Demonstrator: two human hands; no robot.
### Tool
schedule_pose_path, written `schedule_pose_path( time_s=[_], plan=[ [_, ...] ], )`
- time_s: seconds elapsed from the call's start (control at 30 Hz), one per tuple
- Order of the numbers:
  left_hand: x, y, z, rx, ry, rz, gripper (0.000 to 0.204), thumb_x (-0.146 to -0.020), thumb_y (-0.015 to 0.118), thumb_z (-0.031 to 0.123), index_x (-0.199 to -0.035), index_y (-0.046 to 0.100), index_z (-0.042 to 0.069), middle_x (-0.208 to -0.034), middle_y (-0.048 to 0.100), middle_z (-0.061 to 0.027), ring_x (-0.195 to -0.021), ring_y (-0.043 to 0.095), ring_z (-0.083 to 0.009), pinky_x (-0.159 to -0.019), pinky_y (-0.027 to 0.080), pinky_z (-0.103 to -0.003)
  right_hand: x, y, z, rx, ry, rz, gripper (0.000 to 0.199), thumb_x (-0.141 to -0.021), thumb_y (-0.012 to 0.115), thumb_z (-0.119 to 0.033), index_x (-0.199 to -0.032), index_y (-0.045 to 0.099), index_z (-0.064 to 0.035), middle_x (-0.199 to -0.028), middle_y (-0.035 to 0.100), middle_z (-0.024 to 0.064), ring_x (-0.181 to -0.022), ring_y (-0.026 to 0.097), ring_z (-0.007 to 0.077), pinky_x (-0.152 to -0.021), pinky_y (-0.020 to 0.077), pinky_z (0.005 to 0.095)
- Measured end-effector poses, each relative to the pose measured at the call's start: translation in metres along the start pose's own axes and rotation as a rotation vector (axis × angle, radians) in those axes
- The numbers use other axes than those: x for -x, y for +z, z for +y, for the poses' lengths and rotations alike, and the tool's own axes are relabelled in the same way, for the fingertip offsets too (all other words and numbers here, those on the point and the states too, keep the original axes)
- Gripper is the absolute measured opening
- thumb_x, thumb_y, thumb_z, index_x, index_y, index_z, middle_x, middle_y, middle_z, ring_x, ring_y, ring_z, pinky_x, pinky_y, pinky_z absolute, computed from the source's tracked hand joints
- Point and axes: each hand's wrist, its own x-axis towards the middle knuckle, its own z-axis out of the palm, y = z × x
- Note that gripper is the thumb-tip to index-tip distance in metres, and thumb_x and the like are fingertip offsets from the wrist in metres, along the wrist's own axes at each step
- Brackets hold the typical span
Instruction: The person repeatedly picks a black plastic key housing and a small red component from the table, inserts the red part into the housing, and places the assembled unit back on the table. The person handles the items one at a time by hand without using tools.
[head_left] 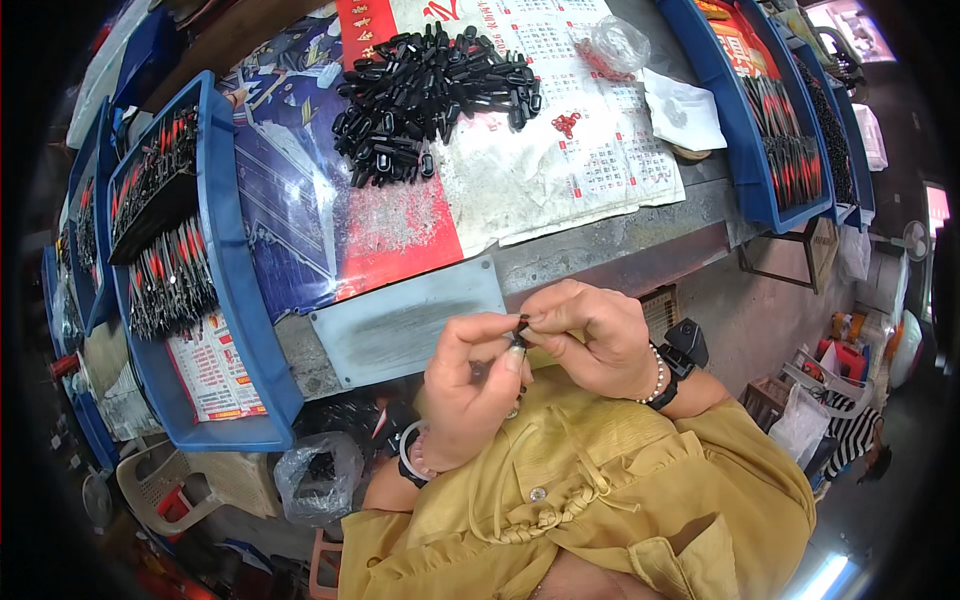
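In the head camera's view, a person in a mustard-coloured top works at a bench [600,252], a small dark piece [521,328] pinched between both hands just past the bench's near edge, beside a pale grey plate [410,325]. The left hand [468,388] grips it with thumb and forefinger, the other fingers loosely curled; the right hand [598,338] meets it from the other side, thumb and forefinger nearly together on the same piece. Fingertips hide most of it, so its exact shape and any attached part cannot be told.

Beyond lies a heap of glossy black pieces [430,95], with a small cluster of red rings [566,124] to its right. Blue bins flank the bench, left [245,300] and right [742,140].

If the held piece matches the heap, it should be light and stiff, hardly fragile, its smooth shell apt to slip or spin. The surest hold looks to be a fingertip pinch across its sides, one end steadied, leaving the other exposed; a firm but modest squeeze should suffice.
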Motion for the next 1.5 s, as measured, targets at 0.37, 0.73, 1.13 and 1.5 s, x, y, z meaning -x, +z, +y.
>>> schedule_pose_path(
  time_s=[0.37,0.73,1.13,1.5],
  plan=[
    [0.002,0.004,-0.006,0.21,-0.02,0.148,0.017,-0.092,0.049,0.0,-0.108,0.045,0.002,-0.076,0.061,-0.0056,-0.059,0.053,-0.0044,-0.049,0.043,-0.017,0.004,0.014,0.002,-0.124,0.089,0.029,0.015,-0.079,0.065,0.005,-0.092,0.06,0.0039,-0.086,0.065,0.017,-0.077,0.067,0.0238,-0.064,0.0529,0.0296],
    [0.001,-0.001,-0.004,0.356,-0.044,0.067,0.014,-0.095,0.047,0.007,-0.108,0.044,0.004,-0.072,0.061,-0.0071,-0.049,0.048,-0.0037,-0.045,0.04,-0.016,0.006,0.017,0.007,0.019,-0.037,0.13,0.016,-0.077,0.066,0.005,-0.093,0.063,0.0046,-0.092,0.067,0.0168,-0.078,0.067,0.0278,-0.067,0.0533,0.032],
    [-0.001,0.0,-0.003,0.312,-0.022,0.136,0.012,-0.094,0.046,0.005,-0.104,0.041,0.004,-0.074,0.061,-0.0082,-0.051,0.049,-0.0042,-0.044,0.04,-0.017,-0.002,0.018,0.007,-0.029,-0.127,0.046,0.013,-0.074,0.065,0.008,-0.086,0.063,0.0038,-0.084,0.064,0.0152,-0.068,0.063,0.0269,-0.059,0.0511,0.0316],
    [-0.016,-0.02,-0.004,0.703,-0.237,0.008,0.028,-0.096,0.045,0.016,-0.12,0.046,0.002,-0.067,0.059,-0.0072,-0.044,0.043,-0.0071,-0.04,0.033,-0.018,-0.043,-0.001,0.012,0.054,0.188,-0.01,0.01,-0.087,0.061,-0.006,-0.091,0.064,0.0033,-0.084,0.067,0.0099,-0.075,0.063,0.0134,-0.068,0.0501,0.0265]
  ],
)
